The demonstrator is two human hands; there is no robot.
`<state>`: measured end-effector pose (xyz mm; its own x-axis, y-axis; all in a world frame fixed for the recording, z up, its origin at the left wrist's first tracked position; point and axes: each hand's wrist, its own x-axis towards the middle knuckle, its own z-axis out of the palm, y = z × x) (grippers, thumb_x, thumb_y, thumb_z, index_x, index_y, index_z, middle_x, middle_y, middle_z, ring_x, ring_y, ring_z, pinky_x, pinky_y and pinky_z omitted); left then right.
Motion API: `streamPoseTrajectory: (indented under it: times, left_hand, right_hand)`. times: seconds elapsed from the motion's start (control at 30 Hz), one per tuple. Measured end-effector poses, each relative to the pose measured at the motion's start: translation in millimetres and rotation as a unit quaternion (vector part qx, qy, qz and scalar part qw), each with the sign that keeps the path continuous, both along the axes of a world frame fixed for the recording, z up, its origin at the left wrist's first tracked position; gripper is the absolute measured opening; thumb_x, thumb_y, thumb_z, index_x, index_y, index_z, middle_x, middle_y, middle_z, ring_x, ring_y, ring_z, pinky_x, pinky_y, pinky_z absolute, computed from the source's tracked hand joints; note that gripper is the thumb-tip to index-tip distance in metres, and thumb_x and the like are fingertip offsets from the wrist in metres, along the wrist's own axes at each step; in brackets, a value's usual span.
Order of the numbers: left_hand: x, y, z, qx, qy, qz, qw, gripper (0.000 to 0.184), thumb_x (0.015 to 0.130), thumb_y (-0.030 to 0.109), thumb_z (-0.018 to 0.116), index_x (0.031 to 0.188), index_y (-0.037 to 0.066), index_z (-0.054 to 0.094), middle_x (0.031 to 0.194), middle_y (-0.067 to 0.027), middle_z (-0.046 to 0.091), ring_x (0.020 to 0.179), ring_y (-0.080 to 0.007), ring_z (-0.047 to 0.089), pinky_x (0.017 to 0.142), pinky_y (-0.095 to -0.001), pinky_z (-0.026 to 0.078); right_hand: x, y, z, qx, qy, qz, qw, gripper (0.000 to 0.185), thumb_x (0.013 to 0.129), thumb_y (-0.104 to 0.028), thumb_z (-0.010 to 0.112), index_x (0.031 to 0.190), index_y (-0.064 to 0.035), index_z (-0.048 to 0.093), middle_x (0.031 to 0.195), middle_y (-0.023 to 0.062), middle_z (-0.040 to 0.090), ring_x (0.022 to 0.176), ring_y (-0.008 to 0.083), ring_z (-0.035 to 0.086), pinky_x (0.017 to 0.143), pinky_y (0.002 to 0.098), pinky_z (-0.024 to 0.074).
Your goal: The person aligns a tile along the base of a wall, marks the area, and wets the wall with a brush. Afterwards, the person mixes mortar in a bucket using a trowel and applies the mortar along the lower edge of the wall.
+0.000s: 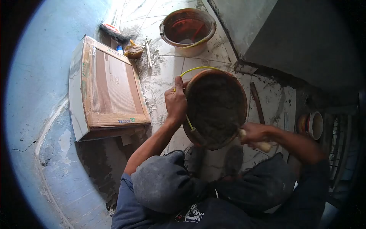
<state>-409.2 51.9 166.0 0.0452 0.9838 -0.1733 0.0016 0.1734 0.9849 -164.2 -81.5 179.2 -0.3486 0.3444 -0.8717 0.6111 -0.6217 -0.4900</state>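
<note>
A bucket [244, 91] of dark grey wet mortar [215, 107] stands between my feet, its thin yellow handle [200, 68] lying over to the left side. My left hand [176, 101] grips the bucket's left rim by that handle, thumb pointing up. At the lower right rim, my right hand [254, 133] is closed around the pale wooden handle of a trowel [264, 146]. The trowel's blade cannot be seen; it is down at the mortar or behind the rim. Slight blur covers my right hand.
A second bucket [183, 49] stands on the tiles ahead. Boxed tiles [114, 84] lean at the left, near a wrapped packet [132, 50]. A dark bar [257, 103] lies right of the mortar bucket. A white-rimmed container [315, 126] sits farther right, by the grey wall [305, 45].
</note>
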Motion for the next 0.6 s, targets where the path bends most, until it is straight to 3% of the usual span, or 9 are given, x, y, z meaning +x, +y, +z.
streamPoseTrajectory:
  times: [0.03,0.1,0.23,0.37,0.43,0.53,0.6]
  left_hand:
    - [-0.5,-5.8,-1.9,0.003,-0.001,0.022,1.0,0.057,0.098,0.041,0.039,0.097,-0.01,0.066,0.073,-0.0088,0.066,0.064,-0.0126,0.056,0.062,-0.0266,0.044]
    - [-3.2,-7.6,-1.7,-0.001,0.016,0.028,0.999,0.057,0.098,0.041,0.039,0.097,-0.009,0.066,0.072,-0.0085,0.065,0.064,-0.012,0.055,0.061,-0.027,0.044]
    - [-6.0,-6.8,-4.0,-0.001,0.0,0.019,1.0,0.058,0.097,0.043,0.039,0.096,-0.008,0.066,0.069,-0.0087,0.064,0.063,-0.0117,0.054,0.059,-0.0278,0.043]
    - [-0.1,-6.5,-4.2,0.0,0.025,0.012,1.0,0.059,0.097,0.045,0.04,0.096,-0.008,0.067,0.068,-0.0084,0.063,0.061,-0.0121,0.053,0.058,-0.028,0.042]
    - [0.6,1.2,-2.7,0.021,0.038,0.011,0.999,0.059,0.097,0.044,0.04,0.096,-0.008,0.067,0.068,-0.0083,0.063,0.061,-0.0122,0.053,0.058,-0.0282,0.042]
    - [-2.2,-2.0,-4.5,0.017,0.058,0.005,0.998,0.058,0.097,0.044,0.04,0.095,-0.007,0.067,0.067,-0.0081,0.063,0.061,-0.0124,0.053,0.058,-0.0286,0.042]
    - [-3.9,-0.7,-2.0,0.0,0.034,-0.007,0.999,0.058,0.097,0.043,0.039,0.095,-0.007,0.067,0.068,-0.0084,0.064,0.063,-0.0124,0.055,0.06,-0.028,0.043]
  right_hand:
    - [-8.7,-1.1,-13.7,-0.004,-0.001,0.005,1.0,0.013,0.07,-0.009,0.059,0.076,0.001,0.053,0.06,0.0058,0.054,0.051,0.0148,0.054,0.046,0.0324,0.0472]
    - [-24.3,2.0,-26.4,-0.042,0.117,-0.074,0.989,0.014,0.068,-0.007,0.06,0.077,0.001,0.053,0.059,0.0057,0.053,0.05,0.0131,0.053,0.045,0.0319,0.046]
    - [-21.3,-3.8,-1.2,-0.061,0.183,-0.08,0.978,0.013,0.07,-0.006,0.061,0.078,0.0003,0.053,0.057,0.0042,0.051,0.047,0.0122,0.05,0.043,0.0299,0.0442]
    - [-49.9,-8.6,8.6,-0.021,0.155,-0.113,0.981,0.014,0.072,-0.006,0.063,0.081,-0.0004,0.053,0.056,0.004,0.05,0.046,0.0122,0.049,0.043,0.0298,0.0435]
    - [-38.6,-5.9,2.1,-0.12,0.254,-0.181,0.942,0.015,0.074,-0.008,0.064,0.082,-0.0009,0.053,0.055,0.0041,0.05,0.046,0.013,0.05,0.042,0.0308,0.0427]
    - [-27.9,-11.4,4.5,-0.174,0.284,-0.217,0.918,0.019,0.074,-0.005,0.065,0.085,-0.0015,0.05,0.058,0.0053,0.05,0.048,0.0125,0.053,0.042,0.03,0.0436]
    - [-25.0,-14.0,23.3,-0.126,0.24,-0.191,0.943,0.019,0.074,-0.005,0.065,0.086,-0.0007,0.051,0.057,0.0049,0.049,0.048,0.0125,0.053,0.042,0.0299,0.0435]
